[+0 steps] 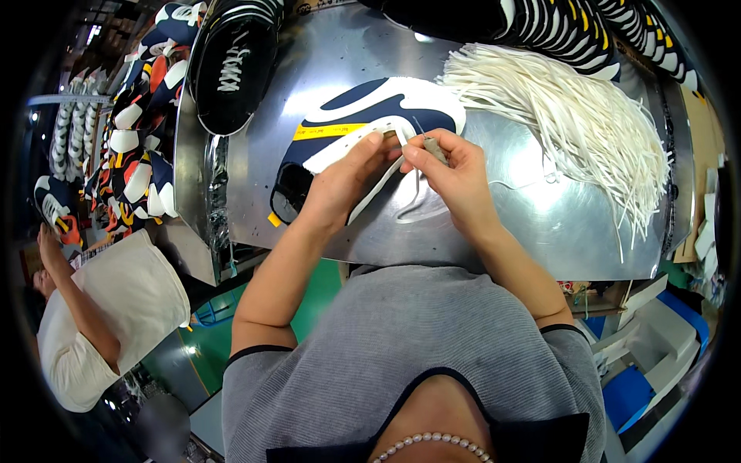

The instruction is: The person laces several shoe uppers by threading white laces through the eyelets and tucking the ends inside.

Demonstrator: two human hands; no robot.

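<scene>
A navy and white shoe upper (432, 96) with a yellow strip lies flattened on the metal table, its black-lined heel end at the lower left. My left hand (347, 181) is closed on its white eyelet edge, thumb on top and fingers tucked under. Between the thumb and fingers of my right hand (459, 166) is a thin-needled awl (435, 150) with a short greyish handle, its needle angled up over the upper. A white shoelace (376, 191) trails down beside the eyelet edge, below my hands. Whether its end passes through an eyelet is hidden by my fingers.
A thick bundle of white laces (556, 116) spreads over the right of the metal table (517, 239). Stacked uppers (532, 27) line the far right edge. A black laced shoe (231, 77) stands far left. Beyond are piled uppers (139, 131) and a co-worker (116, 309) holding another upper.
</scene>
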